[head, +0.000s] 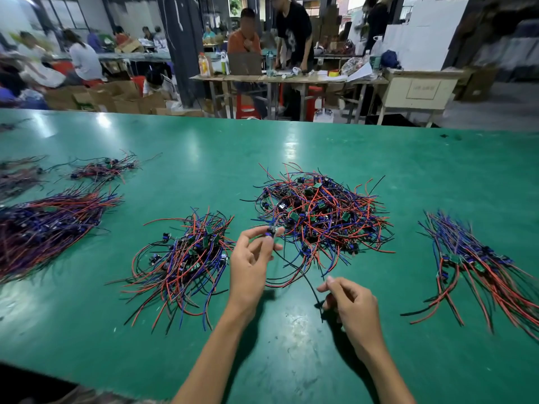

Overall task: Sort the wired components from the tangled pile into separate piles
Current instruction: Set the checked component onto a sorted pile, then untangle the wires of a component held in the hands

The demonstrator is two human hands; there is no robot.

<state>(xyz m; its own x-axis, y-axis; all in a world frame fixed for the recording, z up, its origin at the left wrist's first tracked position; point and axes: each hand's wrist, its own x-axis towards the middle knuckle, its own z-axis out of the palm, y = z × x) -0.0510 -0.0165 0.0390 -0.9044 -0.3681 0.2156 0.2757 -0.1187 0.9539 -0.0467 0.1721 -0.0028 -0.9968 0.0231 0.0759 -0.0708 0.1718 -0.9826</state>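
Left hand grip pinches a wired component at the tangled pile edge; right hand grip pinches its black wire below, above the surface.

Left hand raised over green counter, pinching a small wired component at the near edge of tangled pile. Right hand lower, pinching its trailing black wire. Sorted pile just left, another far right.
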